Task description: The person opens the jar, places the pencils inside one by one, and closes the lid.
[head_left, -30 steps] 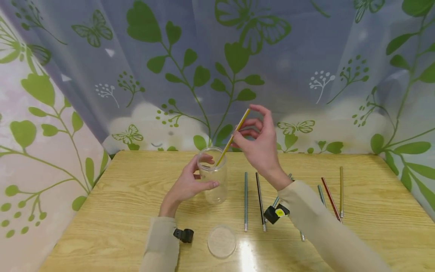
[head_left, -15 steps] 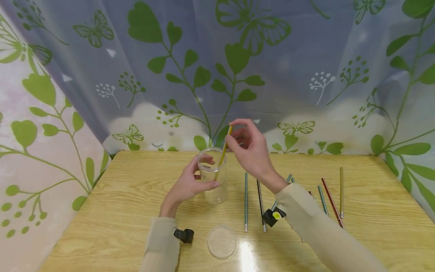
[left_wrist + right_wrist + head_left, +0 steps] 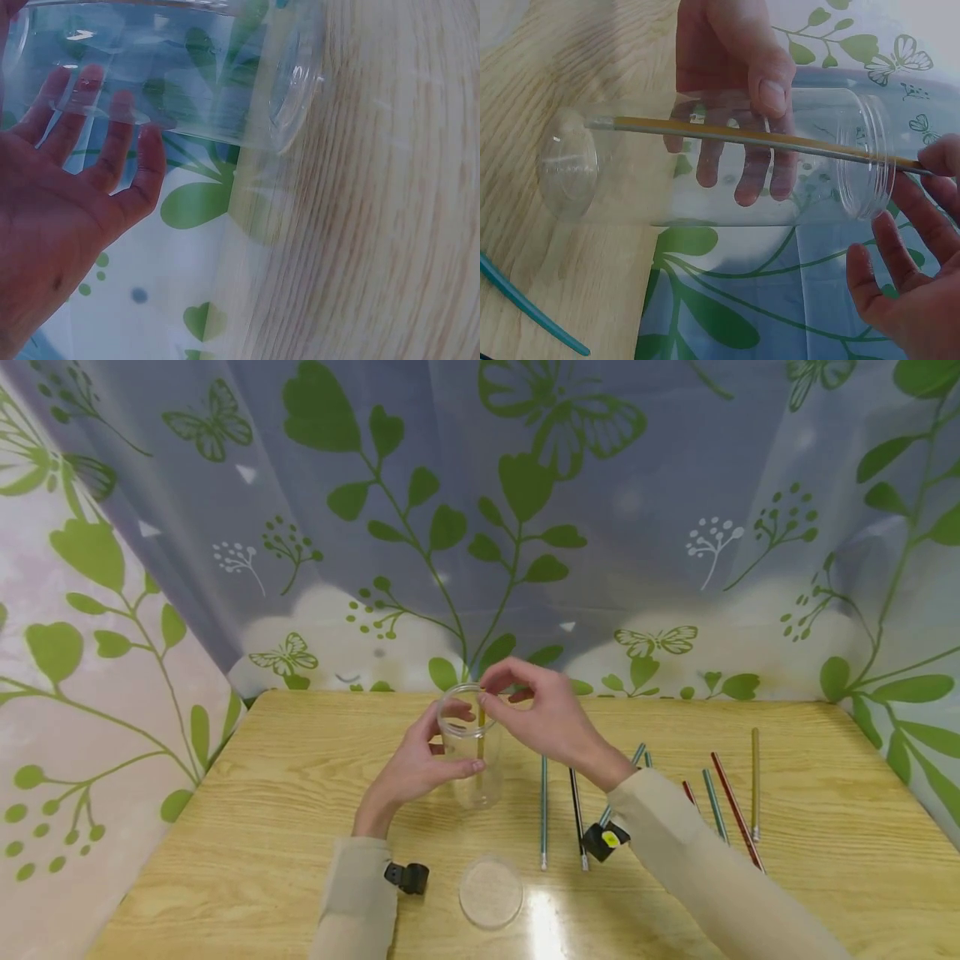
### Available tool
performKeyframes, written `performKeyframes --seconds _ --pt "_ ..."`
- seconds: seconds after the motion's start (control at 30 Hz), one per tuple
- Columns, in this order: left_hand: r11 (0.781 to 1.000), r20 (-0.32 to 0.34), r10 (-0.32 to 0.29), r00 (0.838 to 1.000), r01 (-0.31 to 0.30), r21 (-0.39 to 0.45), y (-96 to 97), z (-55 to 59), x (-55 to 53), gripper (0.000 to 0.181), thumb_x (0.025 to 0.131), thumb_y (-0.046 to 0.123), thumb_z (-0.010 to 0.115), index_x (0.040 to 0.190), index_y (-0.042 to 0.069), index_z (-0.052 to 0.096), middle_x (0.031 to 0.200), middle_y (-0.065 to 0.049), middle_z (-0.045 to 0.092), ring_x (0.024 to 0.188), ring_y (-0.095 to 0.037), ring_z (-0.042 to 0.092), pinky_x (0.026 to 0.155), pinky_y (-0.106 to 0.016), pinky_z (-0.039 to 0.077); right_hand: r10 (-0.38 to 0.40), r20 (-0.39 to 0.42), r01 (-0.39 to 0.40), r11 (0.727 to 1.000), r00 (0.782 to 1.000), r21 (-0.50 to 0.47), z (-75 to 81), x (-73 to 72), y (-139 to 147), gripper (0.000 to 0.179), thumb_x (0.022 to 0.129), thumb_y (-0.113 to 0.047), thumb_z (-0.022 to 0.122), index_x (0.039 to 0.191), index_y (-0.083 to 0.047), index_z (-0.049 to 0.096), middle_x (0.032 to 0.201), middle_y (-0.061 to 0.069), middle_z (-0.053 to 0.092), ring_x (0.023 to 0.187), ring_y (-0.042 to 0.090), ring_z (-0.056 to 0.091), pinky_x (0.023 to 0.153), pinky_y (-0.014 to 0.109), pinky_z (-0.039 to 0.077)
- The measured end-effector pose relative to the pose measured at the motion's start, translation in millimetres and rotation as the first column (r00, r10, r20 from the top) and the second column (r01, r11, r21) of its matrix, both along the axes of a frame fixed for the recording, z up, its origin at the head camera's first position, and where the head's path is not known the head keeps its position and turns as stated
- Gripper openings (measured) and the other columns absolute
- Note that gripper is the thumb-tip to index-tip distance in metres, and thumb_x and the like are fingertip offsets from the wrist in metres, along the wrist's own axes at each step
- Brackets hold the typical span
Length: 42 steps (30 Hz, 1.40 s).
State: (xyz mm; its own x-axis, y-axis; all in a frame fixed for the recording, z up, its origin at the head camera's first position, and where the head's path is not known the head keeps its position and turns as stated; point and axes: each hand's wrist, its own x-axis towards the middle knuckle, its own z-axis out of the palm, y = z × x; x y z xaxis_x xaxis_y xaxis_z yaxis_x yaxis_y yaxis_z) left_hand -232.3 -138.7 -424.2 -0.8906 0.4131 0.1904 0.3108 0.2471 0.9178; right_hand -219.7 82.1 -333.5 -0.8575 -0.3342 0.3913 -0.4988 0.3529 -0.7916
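My left hand (image 3: 417, 766) grips a clear plastic jar (image 3: 480, 789) around its side, thumb in front and fingers behind. In the left wrist view the fingers (image 3: 112, 157) curve against the jar wall. A yellow pencil (image 3: 727, 135) stands inside the jar, its eraser end near the bottom in the right wrist view. At the jar's mouth, my right hand (image 3: 543, 710) pinches the pencil's upper end between thumb and fingers. The round clear lid (image 3: 491, 893) lies on the table in front of the jar.
On the wooden table (image 3: 262, 793), right of the jar, lie a teal pencil (image 3: 543, 814) and a black pencil (image 3: 577, 818). Farther right are a red pencil (image 3: 735, 806), a yellow-brown pencil (image 3: 755, 785) and several others, some partly hidden by my right arm. A patterned curtain (image 3: 637, 527) hangs behind.
My right hand has moved down and left to the jar's mouth, lowering the yellow pencil deeper into the jar. The left hand and jar have stayed in place.
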Motion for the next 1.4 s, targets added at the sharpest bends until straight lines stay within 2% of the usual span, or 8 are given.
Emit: performKeyframes --seconds 0.17,0.33,0.5,0.7,0.8,1.03,1.27,1.4 --pt "1.000 0.001 0.009 1.000 -0.009 -0.010 -0.8 0.9 0.0 0.070 0.084 0.024 0.084 0.143 0.030 0.048 0.143 -0.003 0.053 0.126 -0.025 0.054 0.099 -0.049 0.048 0.016 -0.061 -0.007 0.991 0.998 0.136 0.8 1.3 -1 0.010 0.096 -0.021 0.069 0.103 -0.015 0.074 0.097 -0.005 0.074 0.102 0.016 0.063 0.093 0.042 0.052" --pt "1.000 -0.009 0.002 1.000 -0.002 -0.010 -1.8 0.9 -1.1 0.070 0.084 0.025 0.083 0.144 0.031 0.048 0.143 -0.002 0.053 0.127 -0.028 0.053 0.099 -0.050 0.048 0.022 -0.088 -0.004 0.981 0.996 0.196 -0.3 0.0 -2 0.004 0.093 -0.020 0.071 0.094 -0.018 0.074 0.088 -0.007 0.073 0.105 0.018 0.059 0.095 0.046 0.049" --pt "1.000 -0.012 -0.009 1.000 0.009 0.002 -3.1 0.5 -1.9 0.070 0.084 0.023 0.083 0.145 0.030 0.047 0.143 -0.003 0.052 0.127 -0.028 0.053 0.099 -0.050 0.049 0.043 -0.122 -0.018 0.981 0.992 0.195 -0.8 -0.8 -1 0.007 0.093 -0.020 0.072 0.096 -0.018 0.078 0.090 -0.006 0.074 0.104 0.017 0.060 0.093 0.044 0.048" --pt "1.000 -0.011 -0.019 1.000 0.019 0.015 -2.2 0.5 -2.3 0.073 0.084 0.022 0.083 0.146 0.022 0.046 0.144 -0.008 0.052 0.124 -0.043 0.054 0.095 -0.045 0.051 0.064 -0.153 -0.043 0.989 0.986 0.139 -1.2 -0.7 10 0.017 0.095 -0.017 0.071 0.111 -0.013 0.077 0.109 0.000 0.075 0.107 0.019 0.065 0.095 0.042 0.054" --pt "1.000 -0.007 -0.018 1.000 0.018 0.013 -0.5 0.3 -2.1 0.074 0.084 0.022 0.083 0.147 0.020 0.045 0.145 -0.009 0.052 0.123 -0.044 0.055 0.094 -0.044 0.051 0.049 -0.194 -0.025 0.992 0.980 0.126 -2.7 -0.4 21 0.019 0.095 -0.016 0.072 0.113 -0.012 0.075 0.112 0.002 0.074 0.108 0.019 0.067 0.095 0.042 0.056" --pt "1.000 -0.004 0.008 1.000 -0.008 -0.009 -0.1 0.5 0.7 0.073 0.082 0.020 0.085 0.144 0.023 0.047 0.143 -0.006 0.052 0.121 -0.027 0.057 0.097 -0.046 0.051 -0.029 -0.223 0.062 0.988 0.974 0.142 -9.9 6.1 57 0.023 0.094 -0.015 0.073 0.117 -0.012 0.073 0.116 0.004 0.074 0.110 0.021 0.069 0.093 0.044 0.057" --pt "1.000 -0.009 0.004 1.000 -0.004 -0.014 -0.9 0.7 0.2 0.075 0.081 0.020 0.085 0.145 0.018 0.046 0.143 -0.010 0.053 0.119 -0.029 0.058 0.097 -0.045 0.052 -0.169 -0.194 0.203 0.964 0.966 0.172 -18.5 17.0 94 0.028 0.095 -0.018 0.073 0.122 -0.014 0.070 0.119 0.003 0.073 0.112 0.020 0.066 0.091 0.043 0.055" --pt "1.000 -0.010 0.002 1.000 -0.002 -0.010 -0.9 1.4 0.4 0.076 0.081 0.020 0.085 0.146 0.017 0.046 0.144 -0.011 0.052 0.120 -0.030 0.058 0.098 -0.046 0.051 -0.240 -0.184 0.272 0.946 0.953 0.178 -19.9 24.5 112 0.029 0.096 -0.020 0.072 0.124 -0.014 0.069 0.119 0.003 0.073 0.111 0.019 0.065 0.091 0.033 0.054"
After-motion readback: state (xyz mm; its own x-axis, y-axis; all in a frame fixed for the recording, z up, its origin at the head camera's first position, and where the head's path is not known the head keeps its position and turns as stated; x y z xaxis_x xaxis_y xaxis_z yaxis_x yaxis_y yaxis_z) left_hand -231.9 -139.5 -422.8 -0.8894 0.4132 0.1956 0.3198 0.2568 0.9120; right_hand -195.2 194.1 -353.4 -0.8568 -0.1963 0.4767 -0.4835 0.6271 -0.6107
